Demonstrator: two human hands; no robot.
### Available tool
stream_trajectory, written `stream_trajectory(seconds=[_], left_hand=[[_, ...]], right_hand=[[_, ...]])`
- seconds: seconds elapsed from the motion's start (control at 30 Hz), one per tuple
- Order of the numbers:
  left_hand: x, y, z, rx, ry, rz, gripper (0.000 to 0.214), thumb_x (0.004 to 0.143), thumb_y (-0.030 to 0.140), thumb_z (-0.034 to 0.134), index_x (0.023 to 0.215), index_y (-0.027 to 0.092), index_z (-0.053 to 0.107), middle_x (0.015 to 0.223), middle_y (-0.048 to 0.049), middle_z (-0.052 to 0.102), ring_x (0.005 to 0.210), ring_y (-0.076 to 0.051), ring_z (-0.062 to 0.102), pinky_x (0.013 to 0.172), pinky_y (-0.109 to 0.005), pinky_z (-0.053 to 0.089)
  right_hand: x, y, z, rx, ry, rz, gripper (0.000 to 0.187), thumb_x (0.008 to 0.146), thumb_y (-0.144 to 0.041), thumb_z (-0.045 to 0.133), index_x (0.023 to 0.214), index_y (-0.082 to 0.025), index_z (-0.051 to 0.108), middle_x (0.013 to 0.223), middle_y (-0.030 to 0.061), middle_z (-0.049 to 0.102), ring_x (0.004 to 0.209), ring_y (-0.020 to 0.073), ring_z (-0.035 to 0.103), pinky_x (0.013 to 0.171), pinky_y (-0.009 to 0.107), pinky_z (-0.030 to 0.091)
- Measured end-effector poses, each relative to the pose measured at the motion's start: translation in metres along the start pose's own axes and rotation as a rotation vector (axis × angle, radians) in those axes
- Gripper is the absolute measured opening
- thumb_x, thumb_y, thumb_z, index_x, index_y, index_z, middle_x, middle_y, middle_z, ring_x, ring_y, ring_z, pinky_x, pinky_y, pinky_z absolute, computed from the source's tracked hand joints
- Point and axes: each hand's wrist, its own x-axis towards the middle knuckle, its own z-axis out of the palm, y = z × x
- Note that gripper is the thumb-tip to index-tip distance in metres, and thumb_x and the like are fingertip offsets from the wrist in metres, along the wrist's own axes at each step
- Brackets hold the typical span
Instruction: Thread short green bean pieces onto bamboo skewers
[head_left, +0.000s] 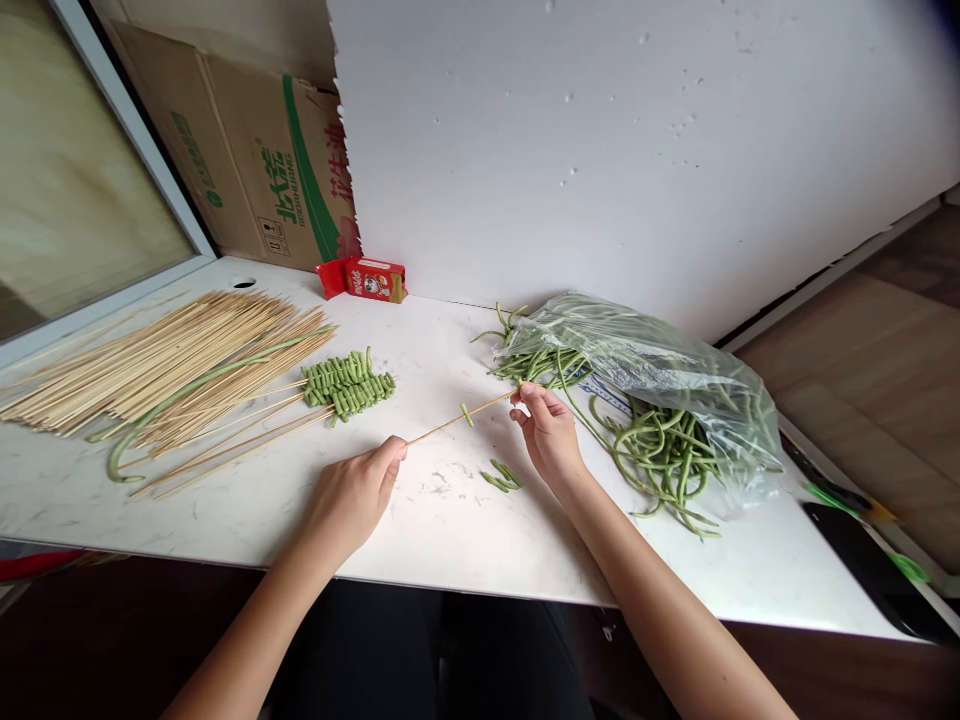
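My left hand (354, 494) pinches the near end of a thin bamboo skewer (442, 425) above the white table (450, 530). My right hand (547, 430) pinches the skewer's far tip, fingers closed. One short green bean piece (466, 414) is threaded on the skewer near the right hand. A few cut bean pieces (501, 476) lie on the table between my hands. Skewers loaded with bean pieces (346, 385) lie left of centre.
A big pile of bare bamboo skewers (157, 365) with a long bean (180, 400) across it covers the left. A clear plastic bag of long green beans (645, 390) lies right. A small red carton (367, 279) and a cardboard box (255, 160) stand at the back.
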Motion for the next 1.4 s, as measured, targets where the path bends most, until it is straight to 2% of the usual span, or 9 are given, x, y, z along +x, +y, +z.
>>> stream_trajectory(seconds=[0.37,0.47,0.67,0.9,1.13,1.2,1.27,1.33,1.4], left_hand=[[-0.001,-0.001,0.000,-0.022,-0.016,0.006,0.031,0.113,0.033,0.031,0.113,0.027,0.061,0.099,-0.0008,0.081,0.080,-0.021,0.076,0.063,-0.030,0.038],[0.000,0.000,0.001,-0.024,-0.014,0.014,0.030,0.113,0.032,0.031,0.113,0.028,0.060,0.098,-0.0004,0.080,0.080,-0.021,0.075,0.063,-0.030,0.037],[0.000,0.001,0.002,-0.016,-0.021,0.027,0.027,0.112,0.030,0.033,0.111,0.027,0.060,0.094,-0.0002,0.079,0.077,-0.020,0.073,0.062,-0.030,0.034],[-0.001,-0.001,0.001,0.005,-0.016,0.042,0.025,0.112,0.029,0.034,0.110,0.027,0.059,0.089,0.0007,0.077,0.074,-0.020,0.072,0.061,-0.030,0.032],[0.001,0.002,-0.001,-0.022,-0.005,0.030,0.028,0.113,0.033,0.032,0.111,0.027,0.059,0.090,0.0004,0.079,0.074,-0.020,0.073,0.061,-0.029,0.035],[0.001,0.001,-0.002,-0.028,0.003,0.023,0.029,0.113,0.034,0.031,0.111,0.027,0.059,0.091,0.0001,0.079,0.074,-0.020,0.074,0.061,-0.029,0.036],[0.001,0.001,-0.002,-0.026,0.010,0.017,0.030,0.113,0.035,0.031,0.111,0.027,0.059,0.090,-0.0001,0.079,0.073,-0.020,0.073,0.061,-0.028,0.036],[0.001,0.001,-0.002,-0.024,0.013,0.018,0.030,0.114,0.036,0.031,0.111,0.027,0.059,0.090,-0.0001,0.079,0.073,-0.020,0.073,0.061,-0.028,0.036],[0.001,0.001,-0.002,-0.020,0.016,0.018,0.030,0.114,0.037,0.031,0.111,0.027,0.059,0.089,0.0000,0.078,0.073,-0.020,0.073,0.061,-0.029,0.036]], right_hand=[[-0.008,0.016,0.008,-0.112,-0.076,-0.002,0.031,0.078,-0.052,0.089,0.080,-0.024,0.079,0.083,0.0033,0.072,0.077,0.0184,0.061,0.072,0.033,0.049],[-0.011,0.017,0.009,-0.150,-0.089,-0.013,0.032,0.081,-0.054,0.088,0.080,-0.024,0.077,0.088,0.0047,0.075,0.085,0.0217,0.067,0.077,0.035,0.051],[-0.021,0.020,0.017,-0.177,-0.147,-0.022,0.033,0.082,-0.054,0.088,0.076,-0.024,0.076,0.105,0.0082,0.083,0.112,0.0294,0.072,0.101,0.042,0.051],[-0.027,0.020,0.021,-0.244,-0.192,0.034,0.038,0.078,-0.059,0.090,0.078,-0.023,0.077,0.095,0.0057,0.080,0.083,0.0215,0.066,0.080,0.036,0.051],[-0.016,0.010,0.014,-0.311,-0.239,0.045,0.041,0.080,-0.063,0.086,0.088,-0.023,0.083,0.098,0.0067,0.080,0.089,0.0231,0.067,0.077,0.034,0.050],[-0.010,-0.002,0.007,-0.390,-0.284,0.012,0.045,0.087,-0.067,0.076,0.094,-0.023,0.084,0.104,0.0077,0.081,0.094,0.0246,0.069,0.076,0.034,0.050],[-0.003,-0.017,-0.005,-0.567,-0.416,-0.037,0.047,0.093,-0.066,0.068,0.088,-0.022,0.084,0.092,0.0077,0.081,0.084,0.0233,0.068,0.070,0.033,0.048],[0.003,-0.033,-0.019,-0.815,-0.567,-0.041,0.037,0.088,-0.057,0.077,0.077,-0.022,0.082,0.074,0.0047,0.076,0.068,0.0197,0.062,0.065,0.033,0.045],[0.006,-0.044,-0.032,-0.970,-0.705,0.028,0.027,0.083,-0.049,0.082,0.076,-0.023,0.083,0.068,0.0032,0.074,0.063,0.0188,0.060,0.062,0.033,0.044]])
